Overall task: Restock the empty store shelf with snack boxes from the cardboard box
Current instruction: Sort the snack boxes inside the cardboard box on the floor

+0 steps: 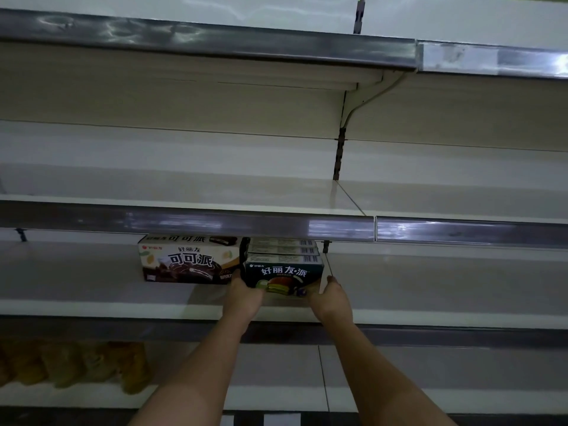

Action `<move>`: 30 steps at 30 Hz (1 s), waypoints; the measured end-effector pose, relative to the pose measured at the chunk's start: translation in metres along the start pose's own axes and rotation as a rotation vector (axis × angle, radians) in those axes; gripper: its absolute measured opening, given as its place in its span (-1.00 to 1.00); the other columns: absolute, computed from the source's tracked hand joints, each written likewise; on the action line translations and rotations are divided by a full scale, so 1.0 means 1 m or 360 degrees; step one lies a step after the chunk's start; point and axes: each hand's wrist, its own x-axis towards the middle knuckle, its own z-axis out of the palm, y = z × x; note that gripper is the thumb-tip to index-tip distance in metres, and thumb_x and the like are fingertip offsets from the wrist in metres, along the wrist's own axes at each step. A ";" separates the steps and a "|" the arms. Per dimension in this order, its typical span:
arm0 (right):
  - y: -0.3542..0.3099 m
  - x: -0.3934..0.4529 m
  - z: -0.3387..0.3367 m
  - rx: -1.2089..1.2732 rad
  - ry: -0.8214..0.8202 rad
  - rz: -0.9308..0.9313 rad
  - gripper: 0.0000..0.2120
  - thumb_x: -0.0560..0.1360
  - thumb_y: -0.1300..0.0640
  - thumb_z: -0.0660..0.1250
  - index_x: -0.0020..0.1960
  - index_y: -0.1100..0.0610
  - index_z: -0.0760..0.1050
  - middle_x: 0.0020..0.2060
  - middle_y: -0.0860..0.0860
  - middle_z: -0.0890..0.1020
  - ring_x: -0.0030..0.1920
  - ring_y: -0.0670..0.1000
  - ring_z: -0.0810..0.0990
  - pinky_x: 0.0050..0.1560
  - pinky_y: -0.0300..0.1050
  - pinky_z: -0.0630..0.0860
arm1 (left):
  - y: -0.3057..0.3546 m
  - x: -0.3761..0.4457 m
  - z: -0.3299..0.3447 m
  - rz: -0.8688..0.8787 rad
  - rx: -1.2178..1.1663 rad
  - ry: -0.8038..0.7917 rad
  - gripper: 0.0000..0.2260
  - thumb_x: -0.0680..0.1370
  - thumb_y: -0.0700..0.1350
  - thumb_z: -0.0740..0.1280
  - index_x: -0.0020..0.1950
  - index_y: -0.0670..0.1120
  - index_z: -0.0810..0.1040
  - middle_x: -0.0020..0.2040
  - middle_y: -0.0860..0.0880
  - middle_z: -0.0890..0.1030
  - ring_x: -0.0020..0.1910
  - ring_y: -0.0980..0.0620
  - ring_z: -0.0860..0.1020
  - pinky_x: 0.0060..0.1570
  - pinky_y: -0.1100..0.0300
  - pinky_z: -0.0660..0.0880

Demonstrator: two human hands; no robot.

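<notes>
**Inspector:** Start with the item in hand.

**Assistant:** A dark green pie box (pixel 284 276) sits at the front of a stack of like boxes (pixel 284 248) on the middle shelf (pixel 92 290). The stack runs back under the price rail (pixel 215 224) of the shelf above. The box stands with its printed face outward, presumably so shoppers can read it.

**Inspector:** Hands?

**Assistant:** The left hand (pixel 244 295) grips the box's lower left corner, fingers curled round it. The right hand (pixel 332 299) holds the right end, thumb raised alongside; its fingers are hidden behind the box, though it appears to clamp that side. Gripping both ends likely keeps the box square while it is seated.

**Inspector:** Neighbouring stock?

**Assistant:** A brown cocoa pie box (pixel 187 264) stands just beside it to the left, nearly touching, with another (pixel 187 239) stacked on top. I judge the green stack is being lined up against them to form one row.

**Inspector:** Surroundings?

**Assistant:** The upper shelf (pixel 184 192) carries nothing in view. Lower left, yellowish packets (pixel 73 364) sit on a lower shelf, too blurred to identify. The cardboard box is not in view.

**Inspector:** Progress?

**Assistant:** Early, in my judgement: most of the middle shelf is bare.
</notes>
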 end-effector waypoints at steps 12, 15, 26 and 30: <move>0.030 -0.059 -0.009 -0.0110 0.0097 0.0047 -0.49 0.57 0.11 0.24 0.48 0.16 0.23 0.37 0.11 0.40 0.31 0.11 0.45 0.27 -0.06 0.40 | -0.007 -0.055 -0.003 0.0221 0.0148 0.0104 -0.72 0.54 -0.24 0.28 0.25 -0.13 0.48 0.17 -0.09 0.56 0.13 -0.09 0.53 0.13 0.07 0.47; 0.046 -0.082 -0.012 -0.0160 0.0159 0.0076 -0.55 0.55 0.07 0.24 0.42 0.12 0.31 0.29 0.11 0.48 0.23 0.10 0.50 0.24 -0.03 0.45 | -0.014 -0.073 0.000 0.0269 0.0164 -0.0027 -0.78 0.53 -0.22 0.29 0.18 -0.09 0.52 0.10 -0.05 0.58 0.06 -0.05 0.54 0.10 0.06 0.51; 0.110 -0.165 -0.051 -0.0043 0.0261 0.0367 -0.49 0.57 0.13 0.24 0.48 0.12 0.21 0.39 0.10 0.38 0.26 0.10 0.48 0.23 -0.05 0.46 | -0.037 -0.143 0.045 0.0313 0.0335 -0.0452 -0.79 0.59 -0.14 0.25 0.19 -0.08 0.56 0.13 -0.07 0.59 -0.07 0.06 0.48 -0.09 0.26 0.37; 0.141 -0.201 -0.081 -0.0069 0.0341 0.0532 -0.50 0.57 0.06 0.22 0.48 0.07 0.21 0.33 0.07 0.45 0.13 0.08 0.56 0.08 -0.03 0.53 | -0.033 -0.186 0.078 0.0347 0.0392 -0.0610 -0.76 0.61 -0.10 0.21 0.21 -0.11 0.57 0.15 -0.07 0.59 0.05 -0.02 0.52 -0.06 0.27 0.35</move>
